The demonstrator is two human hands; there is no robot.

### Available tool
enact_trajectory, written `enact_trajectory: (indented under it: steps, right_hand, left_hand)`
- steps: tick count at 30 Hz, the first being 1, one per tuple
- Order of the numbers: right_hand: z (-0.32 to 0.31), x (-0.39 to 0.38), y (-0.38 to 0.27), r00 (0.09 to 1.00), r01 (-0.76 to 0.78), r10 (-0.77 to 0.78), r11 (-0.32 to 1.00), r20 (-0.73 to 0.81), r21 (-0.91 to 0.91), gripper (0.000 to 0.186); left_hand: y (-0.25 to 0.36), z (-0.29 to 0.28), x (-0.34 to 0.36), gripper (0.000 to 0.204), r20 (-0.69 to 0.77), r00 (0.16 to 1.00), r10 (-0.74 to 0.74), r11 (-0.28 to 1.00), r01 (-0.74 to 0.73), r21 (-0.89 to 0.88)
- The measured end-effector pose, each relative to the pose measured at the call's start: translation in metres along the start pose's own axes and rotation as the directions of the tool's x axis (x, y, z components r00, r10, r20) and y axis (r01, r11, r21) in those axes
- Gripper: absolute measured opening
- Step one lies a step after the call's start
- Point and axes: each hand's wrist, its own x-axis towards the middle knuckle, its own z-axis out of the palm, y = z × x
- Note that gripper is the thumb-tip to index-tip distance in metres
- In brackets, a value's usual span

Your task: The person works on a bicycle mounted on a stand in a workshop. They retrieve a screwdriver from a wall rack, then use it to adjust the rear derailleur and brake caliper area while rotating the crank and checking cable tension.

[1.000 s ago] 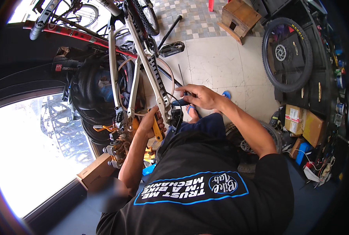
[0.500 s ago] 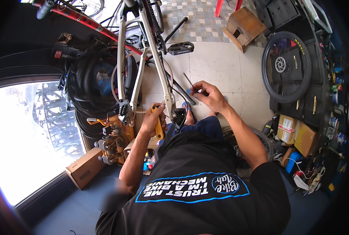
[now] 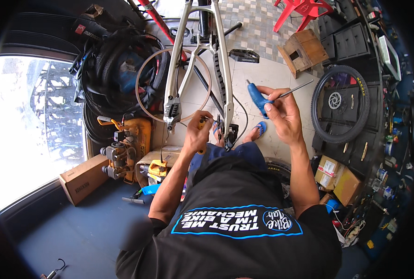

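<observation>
A pale bicycle frame stands before me without a rear wheel between its stays. My left hand is closed around a yellow folding tool, beside the dark rear derailleur. The fingers hide most of that tool, and I cannot tell whether it touches the bike. Raised to the right of the frame, my right hand grips a blue-handled hex key. Its long metal shaft points up and to the right. A brake caliper sits on the left stay, near a looped thin hose.
Black tyres are heaped at the left, above a yellow machine and a long cardboard box. A bicycle wheel leans at the right, near a wooden stool and a red plastic chair. Cardboard boxes stand below the wheel.
My right hand has risen and moved right, bringing the hex key's blue handle into plain sight. My left hand has shifted right with the yellow tool. The whole view has shifted too.
</observation>
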Motion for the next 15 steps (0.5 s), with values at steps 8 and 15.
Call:
enact_trajectory:
  steps: [8,15]
  right_hand:
    - [0.034,-0.013,0.004,0.923,-0.278,0.156,0.901,0.352,0.332,0.007]
    - [0.050,-0.022,0.036,0.751,-0.490,0.079,0.733,0.656,0.472,0.010]
  left_hand:
    - [-0.025,-0.049,-0.025,0.020,0.061,0.958,-0.279,0.957,0.282,-0.064]
    - [-0.035,-0.106,-0.072,0.019,-0.268,0.911,-0.313,0.915,0.213,-0.344]
